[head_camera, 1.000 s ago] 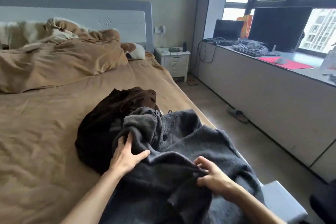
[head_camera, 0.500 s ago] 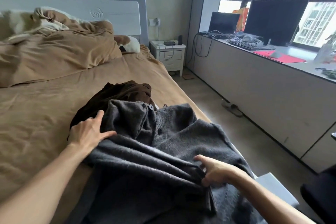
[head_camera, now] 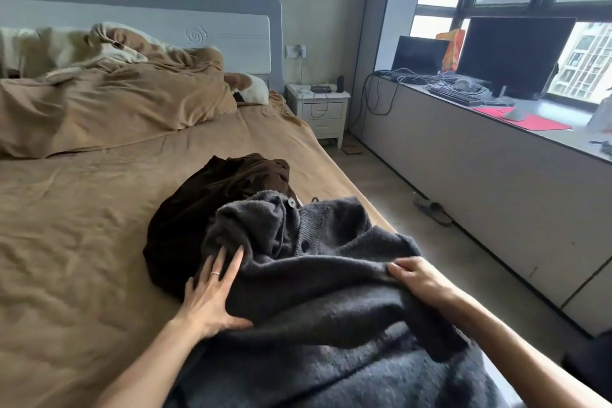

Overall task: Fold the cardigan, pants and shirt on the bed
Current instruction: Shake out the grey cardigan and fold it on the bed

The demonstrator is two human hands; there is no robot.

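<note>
So your grey cardigan (head_camera: 331, 301) is bunched up at bottom centre of the frame, on the right-hand edge of the bed (head_camera: 82, 258), with a couple of buttons showing near its far end. Your left hand (head_camera: 212, 291) lies flat on its left side. The fingers are spread and pressing into the knit, the thumb is out along a fold, and there's a ring on one finger. Your right hand (head_camera: 419, 278) is at lower right, fingers curled and pinching a thick ridge of the same cardigan. Just behind the cardigan, partly under its far end, a dark brown garment (head_camera: 205, 209) sits in a crumpled heap. Can't tell if that's the pants or the shirt.

Upper left, a tan duvet (head_camera: 116, 106) is rumpled against the headboard (head_camera: 165, 20), and a brown-and-white pillow (head_camera: 253, 89) pokes out beside it.

Storage-wise, the main one is the white nightstand (head_camera: 319, 109) at upper centre, right beside the bed. Both drawers are shut, so the contents are hidden. On top there's a small flat dark thing and a dark upright thing, both too small to name, and a cable hangs down the front.

Along the right, the long counter under the window (head_camera: 463, 159) carries:
- a big monitor (head_camera: 516, 56)
- a smaller dark screen (head_camera: 420, 55)
- an orange bag (head_camera: 452, 46) wedged between them, contents not visible
- a keyboard (head_camera: 457, 97)
- a mouse (head_camera: 514, 113) on a red mat (head_camera: 536, 122)

A slipper (head_camera: 433, 209) lies on the floor below.
</note>
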